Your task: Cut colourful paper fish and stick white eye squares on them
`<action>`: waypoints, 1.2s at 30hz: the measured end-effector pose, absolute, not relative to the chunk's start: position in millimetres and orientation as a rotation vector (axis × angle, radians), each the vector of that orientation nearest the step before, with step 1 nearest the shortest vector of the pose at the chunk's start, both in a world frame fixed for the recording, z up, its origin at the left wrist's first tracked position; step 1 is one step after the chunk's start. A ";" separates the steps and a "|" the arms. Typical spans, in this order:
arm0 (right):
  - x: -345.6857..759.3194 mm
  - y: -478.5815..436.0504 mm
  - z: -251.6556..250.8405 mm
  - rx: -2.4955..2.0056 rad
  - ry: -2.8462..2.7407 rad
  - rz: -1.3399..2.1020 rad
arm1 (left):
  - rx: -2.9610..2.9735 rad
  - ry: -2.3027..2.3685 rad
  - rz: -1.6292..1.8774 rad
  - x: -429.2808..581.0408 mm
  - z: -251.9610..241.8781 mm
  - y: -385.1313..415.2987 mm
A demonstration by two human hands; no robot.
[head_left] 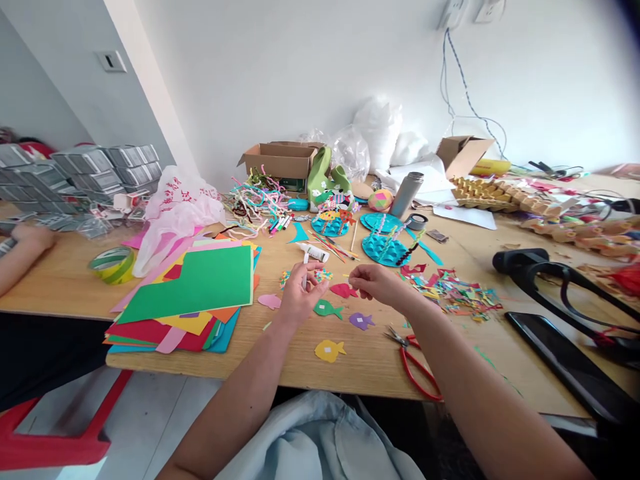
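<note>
My left hand (299, 297) is curled, with a narrow white strip (305, 277) between its fingers and thumb. Across from it, the fingertips of my right hand (377, 285) are pinched together; whatever they hold is too small to name. Paper fish lie below and between my hands: a red fish (343, 290), a green fish (327, 308), a purple fish (361, 321), a yellow fish (329, 351) and a pink fish (270, 301). Small white squares show on several of them. Just beyond my left hand is a white tube (315, 253).
Red-handled scissors (419, 370) lie near the front edge, beside my right forearm. Coloured paper sheets (200, 283) are stacked left, near a tape roll (113, 265). Paper scraps (460, 290), a phone (555, 360) and blue decorated discs (385, 248) lie right. Another person's hand (30, 240) rests far left.
</note>
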State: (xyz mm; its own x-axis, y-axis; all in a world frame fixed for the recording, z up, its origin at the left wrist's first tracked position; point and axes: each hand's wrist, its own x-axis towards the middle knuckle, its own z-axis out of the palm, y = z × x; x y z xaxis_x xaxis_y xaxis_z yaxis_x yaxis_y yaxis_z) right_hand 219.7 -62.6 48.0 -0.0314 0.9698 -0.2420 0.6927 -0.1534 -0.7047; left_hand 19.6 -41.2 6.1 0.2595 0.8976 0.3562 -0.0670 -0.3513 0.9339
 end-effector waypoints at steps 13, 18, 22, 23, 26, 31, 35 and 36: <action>223.8 -26.6 29.7 -2.098 -1.984 1.035 | 1.515 0.799 1.281 20.9 11.2 -43.1; 225.5 -25.3 25.6 -2.125 -2.017 1.044 | 1.523 0.803 1.278 20.5 10.7 -42.6; 223.4 -25.3 24.8 -2.160 -2.037 1.042 | 1.527 0.804 1.276 20.3 11.0 -42.5; 222.6 -25.4 25.1 -2.174 -2.041 1.036 | 1.526 0.804 1.277 20.3 11.2 -42.6; 219.2 -25.1 26.9 -2.229 -2.051 1.008 | 1.530 0.802 1.281 20.3 11.7 -42.8; 212.8 -24.0 33.2 -2.317 -2.107 0.958 | 1.548 0.803 1.271 19.9 13.0 -43.1; 209.0 -22.2 37.2 -2.374 -2.171 0.933 | 1.536 0.802 1.266 20.1 13.8 -43.8; 208.2 -21.5 37.4 -2.389 -2.184 0.927 | 1.529 0.801 1.266 20.2 13.9 -43.9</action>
State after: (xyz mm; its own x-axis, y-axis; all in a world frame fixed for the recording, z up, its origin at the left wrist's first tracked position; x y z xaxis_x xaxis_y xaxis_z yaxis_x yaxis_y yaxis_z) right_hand 208.2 -21.5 37.4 0.0194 0.8473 -0.5308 0.9703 -0.1440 -0.1944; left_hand 20.2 -43.9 13.9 0.2465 0.9093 0.3352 -0.0866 -0.3238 0.9421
